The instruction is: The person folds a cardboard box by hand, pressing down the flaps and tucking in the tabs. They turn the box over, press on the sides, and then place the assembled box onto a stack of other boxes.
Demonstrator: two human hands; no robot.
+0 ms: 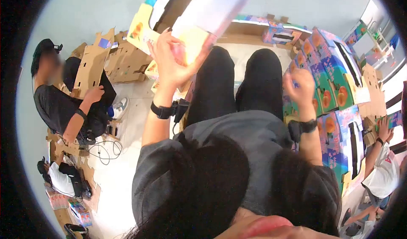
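Observation:
My left hand [174,63] is raised and grips a printed cardboard fruit box [201,16] with peach pictures on yellow. The thumb and fingers are spread against its near end. The box is tilted, its top opening shows brown cardboard inside, and part of it runs out of the view. My right hand [302,86] is held apart from that box, above my right thigh, its fingers curled in. Whether anything small is in them I cannot make out. Close beside it stand stacked peach boxes [339,90].
Flattened brown cardboard [127,63] leans at the left, where a seated person [63,99] holds a cardboard sheet [89,69]. Another person [63,177] is farther back. At the right a person [381,175] touches a box. A black cable [106,152] lies on the floor.

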